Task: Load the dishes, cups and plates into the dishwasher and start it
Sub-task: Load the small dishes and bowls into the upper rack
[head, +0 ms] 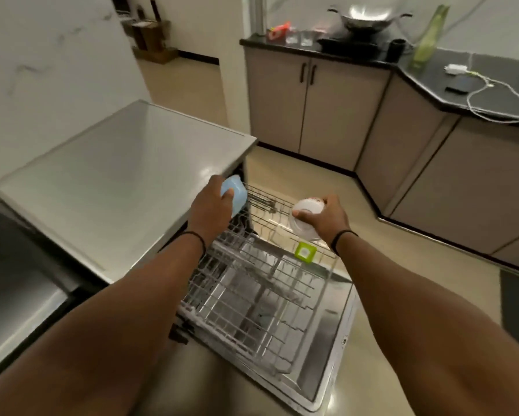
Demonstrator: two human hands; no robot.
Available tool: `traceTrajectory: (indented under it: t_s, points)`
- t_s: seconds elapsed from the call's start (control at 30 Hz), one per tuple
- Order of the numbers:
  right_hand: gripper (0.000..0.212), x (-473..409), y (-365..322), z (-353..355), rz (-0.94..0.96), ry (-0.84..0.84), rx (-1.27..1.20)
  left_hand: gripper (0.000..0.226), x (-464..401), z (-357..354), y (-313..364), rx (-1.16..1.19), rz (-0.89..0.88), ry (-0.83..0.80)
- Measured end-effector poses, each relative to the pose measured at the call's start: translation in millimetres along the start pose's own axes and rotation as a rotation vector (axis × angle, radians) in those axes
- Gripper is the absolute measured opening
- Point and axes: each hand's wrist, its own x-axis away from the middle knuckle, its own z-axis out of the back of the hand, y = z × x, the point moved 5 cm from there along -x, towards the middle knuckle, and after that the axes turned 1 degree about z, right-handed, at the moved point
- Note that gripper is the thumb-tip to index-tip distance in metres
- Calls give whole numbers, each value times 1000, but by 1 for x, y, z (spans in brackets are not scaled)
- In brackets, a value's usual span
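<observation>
Near the middle of the frame, the person's left hand gripped a pale blue cup, fingers curled round it, holding it at the rear left corner of the pulled-out upper rack, close beside the edge of the grey countertop. Right of centre, the right hand clasped a white cup turned base toward the camera, above the right side of the same rack. A green square tag sat on the rack's front edge just below that cup. Lower in the frame, the lower rack rested on the open dishwasher door and looked bare of dishes. The step in hand appeared to be loading the first cups, so the task seemed barely begun. Each cup would next need setting mouth-down between the wires, steady enough not to tip, before either hand let go.
</observation>
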Motion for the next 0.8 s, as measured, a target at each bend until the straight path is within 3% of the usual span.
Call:
traceTrajectory:
  t_s: [0.13,0.27,0.43,0.8]
  points:
    - [69,-14,49,4,-32,-40,50,36,5,-58,-1,-111,-24,-66]
    - [69,-23,98,-18,-79,-65,47,40,13,-126,-37,-227,-42,-399]
    - [70,-34,158,-64,-183,-62,66,46,13,-188,-110,-143,98,-690]
    - [76,-48,227,-147,-378,-18,106,39,-23,-246,-215,-44,215,-817]
